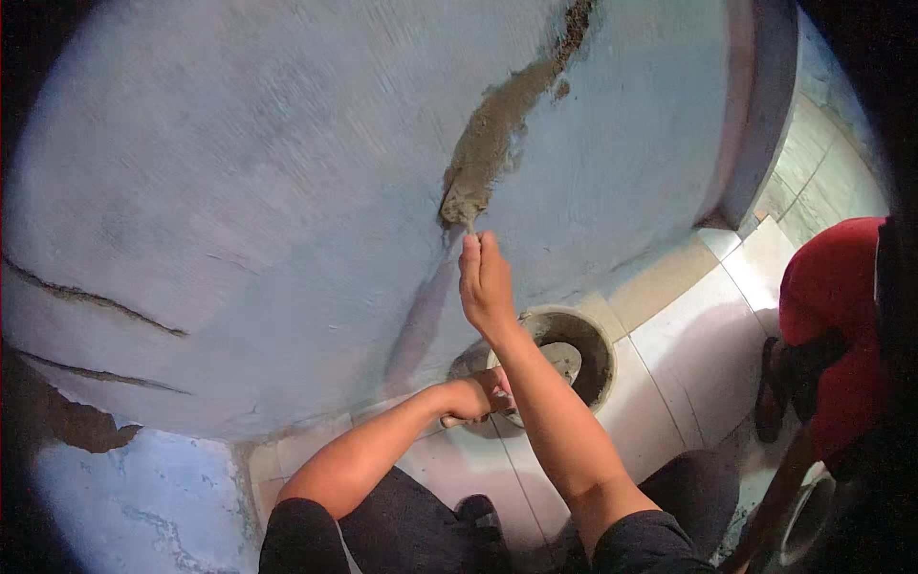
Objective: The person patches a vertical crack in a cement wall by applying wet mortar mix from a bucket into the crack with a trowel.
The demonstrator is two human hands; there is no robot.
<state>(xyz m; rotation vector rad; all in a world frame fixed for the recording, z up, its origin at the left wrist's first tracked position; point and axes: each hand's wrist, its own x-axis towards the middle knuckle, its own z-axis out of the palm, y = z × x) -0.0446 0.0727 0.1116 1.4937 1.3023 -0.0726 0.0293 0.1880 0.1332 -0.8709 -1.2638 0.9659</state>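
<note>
My right hand [486,279] grips the thin handle of a small trowel [466,207], its blade smeared with mortar and pressed to the blue wall [316,191]. The blade sits at the lower end of a strip of wet grey-brown mortar [492,129] that runs up along a crack. Lower down, my left hand [478,394] is closed round a wooden-looking handle [452,421] beside a round bucket [608,368]. A grey rounded blade [566,362] shows over the bucket's opening; my right forearm hides where it joins the handle.
Two open cracks [105,298] cross the wall at left, above a broken hole [91,421]. Pale floor tiles [669,383] surround the bucket. A person in red [841,335] is close at right, near another round container [808,517]. A wall edge [760,124] stands at upper right.
</note>
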